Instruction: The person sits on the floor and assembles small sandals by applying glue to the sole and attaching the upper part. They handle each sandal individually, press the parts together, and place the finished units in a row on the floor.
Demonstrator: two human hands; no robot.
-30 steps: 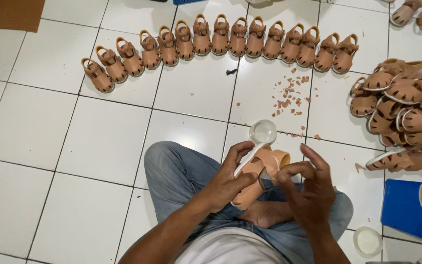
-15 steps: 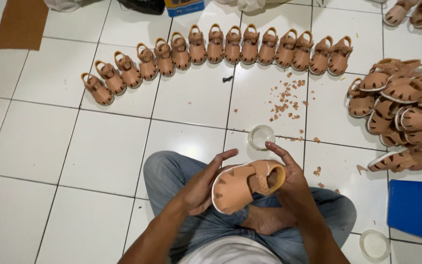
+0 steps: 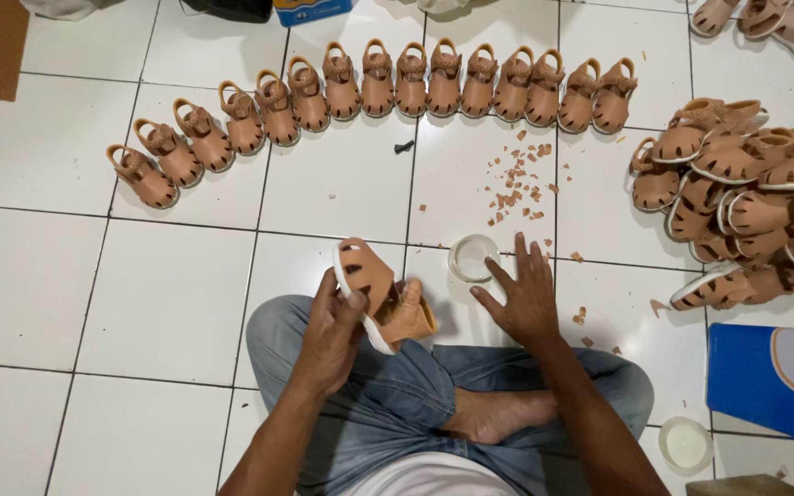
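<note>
I sit cross-legged on a white tiled floor. My left hand (image 3: pixel 331 332) grips a small tan sandal (image 3: pixel 377 294) with a white sole, held above my left knee with the toe pointing away. My right hand (image 3: pixel 524 296) is off the sandal, fingers spread, palm down, just right of a small clear round lid (image 3: pixel 473 256) lying on the floor in front of me. The fingertips are close to the lid; whether they touch it is unclear.
Several matching tan sandals (image 3: pixel 379 83) stand in a curved row across the far floor. A heap of more sandals (image 3: pixel 746 197) lies at the right. Tan scraps (image 3: pixel 518 188) litter the tile. A blue box (image 3: pixel 769 372) and a small white dish (image 3: pixel 686 444) sit near right.
Both hands held the sandal earlier. My right hand has let go and moved right toward the clear lid; my left hand has shifted the sandal left and turned it toe-up.
</note>
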